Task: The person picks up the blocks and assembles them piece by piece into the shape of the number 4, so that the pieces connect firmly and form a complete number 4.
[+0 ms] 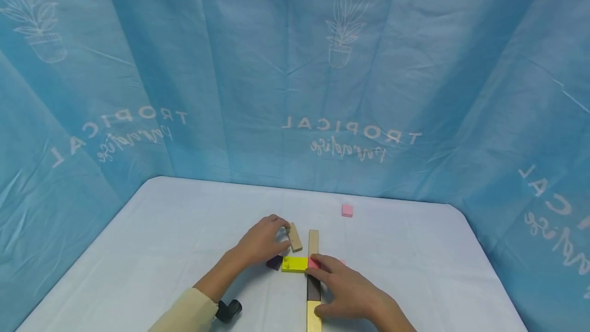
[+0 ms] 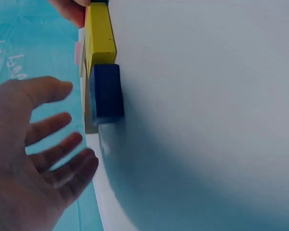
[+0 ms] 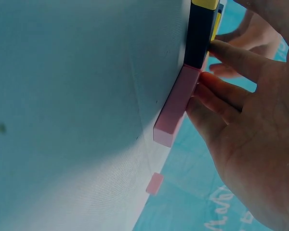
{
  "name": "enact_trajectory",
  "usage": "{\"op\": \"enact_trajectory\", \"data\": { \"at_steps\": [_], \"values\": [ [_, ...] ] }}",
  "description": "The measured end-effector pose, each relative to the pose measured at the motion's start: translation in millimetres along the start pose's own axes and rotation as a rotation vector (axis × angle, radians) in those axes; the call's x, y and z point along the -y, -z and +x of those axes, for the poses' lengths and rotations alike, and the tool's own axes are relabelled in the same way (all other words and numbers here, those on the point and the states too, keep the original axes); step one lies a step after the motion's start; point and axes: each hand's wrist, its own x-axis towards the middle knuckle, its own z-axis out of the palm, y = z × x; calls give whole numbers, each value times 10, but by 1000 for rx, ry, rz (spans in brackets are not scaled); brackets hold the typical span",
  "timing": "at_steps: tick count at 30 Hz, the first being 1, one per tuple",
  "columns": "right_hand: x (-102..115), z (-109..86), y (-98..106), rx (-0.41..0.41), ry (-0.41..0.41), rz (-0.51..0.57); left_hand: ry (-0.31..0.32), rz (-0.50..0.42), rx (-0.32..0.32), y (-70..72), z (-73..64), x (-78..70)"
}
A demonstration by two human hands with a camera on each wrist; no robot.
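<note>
My left hand point(image 1: 264, 240) is beside a loose tan wooden block point(image 1: 294, 237), thumb and index finger spread around its near side. In the left wrist view that hand's fingers are apart with nothing between them. A dark blue block point(image 2: 107, 94) lies near it, end to end with a yellow block point(image 1: 295, 264). My right hand point(image 1: 348, 288) rests along a column of blocks: a tan block point(image 1: 313, 241) at the far end, then pink, dark point(image 1: 313, 288) and pale yellow point(image 1: 314, 316). In the right wrist view its fingertips touch the dark block and a long pink block point(image 3: 176, 106).
A small pink block point(image 1: 347, 210) lies apart toward the back of the white table point(image 1: 415, 250). A blue curtain point(image 1: 258, 91) hangs behind and on both sides. A black device point(image 1: 229, 310) sits by the left sleeve point(image 1: 189, 311).
</note>
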Motion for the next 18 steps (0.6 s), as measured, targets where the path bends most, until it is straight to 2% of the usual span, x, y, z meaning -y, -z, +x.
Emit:
{"op": "enact_trajectory", "data": {
  "at_steps": [6, 11, 14, 18],
  "values": [
    [2, -1, 0, 7, -2, 17, 90, 18, 31, -51, 162, -101],
    [-1, 1, -10, 4, -2, 26, 157, 94, 93, -105, 226, -148],
    [-2, 1, -16, 1, 2, 22, 162, 136, 112, -112, 225, -165],
    [-1, -3, -13, -6, 6, 16, 140, 149, 118, -107, 220, -153]
  ]
}}
